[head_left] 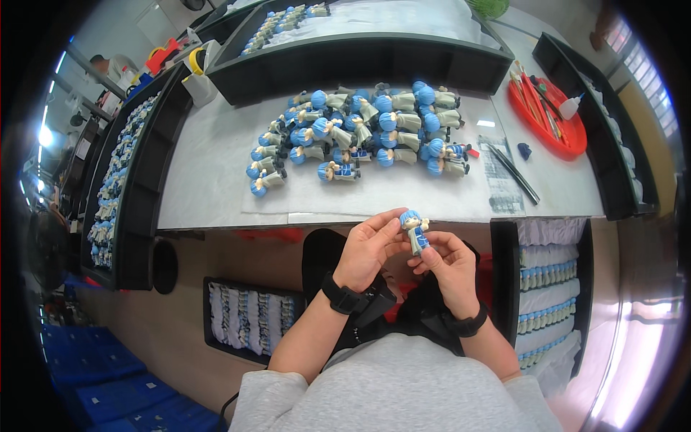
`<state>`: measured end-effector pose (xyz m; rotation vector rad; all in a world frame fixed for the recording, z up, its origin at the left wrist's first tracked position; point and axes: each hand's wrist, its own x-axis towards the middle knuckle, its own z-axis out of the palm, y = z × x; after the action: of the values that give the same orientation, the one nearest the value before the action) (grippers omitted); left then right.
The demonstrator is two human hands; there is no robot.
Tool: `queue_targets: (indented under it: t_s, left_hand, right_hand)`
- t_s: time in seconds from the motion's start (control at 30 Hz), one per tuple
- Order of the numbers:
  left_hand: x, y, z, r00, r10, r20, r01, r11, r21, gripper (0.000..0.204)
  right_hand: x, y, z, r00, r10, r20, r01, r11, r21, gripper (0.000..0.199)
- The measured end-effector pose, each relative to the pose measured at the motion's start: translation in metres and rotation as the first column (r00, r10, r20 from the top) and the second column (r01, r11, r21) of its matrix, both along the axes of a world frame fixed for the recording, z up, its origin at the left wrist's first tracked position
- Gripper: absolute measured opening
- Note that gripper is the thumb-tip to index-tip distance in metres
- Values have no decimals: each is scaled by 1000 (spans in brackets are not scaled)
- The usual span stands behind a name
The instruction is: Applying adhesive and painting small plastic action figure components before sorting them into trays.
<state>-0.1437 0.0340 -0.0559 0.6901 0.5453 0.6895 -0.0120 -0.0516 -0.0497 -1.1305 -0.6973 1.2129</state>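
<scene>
Both of my hands hold one small figurine [415,232] with blue hair and a grey-and-blue outfit, just in front of the table's near edge. The figurine is upright, tilted slightly, its front toward me. My left hand [373,245] pinches it by the head, thumb and forefinger at the hair. Around its lower body and legs close the thumb and fingers of my right hand [448,263]. Beyond my hands, a pile of similar figurines [392,137] lies on the white table [345,205], most on their sides.
A red round tray [579,144] holds brushes and a small bottle. Near it lie a dark pen-like tool [515,175] and a small dark-blue piece [525,150]. Black crates stand behind [360,68], left [133,237] and right [626,187]. Lower crates [507,288] [209,324] hold figurine rows.
</scene>
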Motion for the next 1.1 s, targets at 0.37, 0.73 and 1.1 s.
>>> queue_targets:
  t_s: [0.37,0.73,1.1]
  left_hand:
    - [-5,-2,0,1000,3,6,-3,1000,6,31]
    - [-3,-2,-2,1000,-11,3,10,1000,12,31]
    - [-1,-2,-3,1000,-17,23,18,1000,-5,32]
  right_hand:
    - [-4,0,-1,1000,-1,18,1,1000,1,27]
    - [-4,-2,-6,998,-16,56,14,999,43,30]
    - [-5,-3,-2,996,-42,79,37,997,71,30]
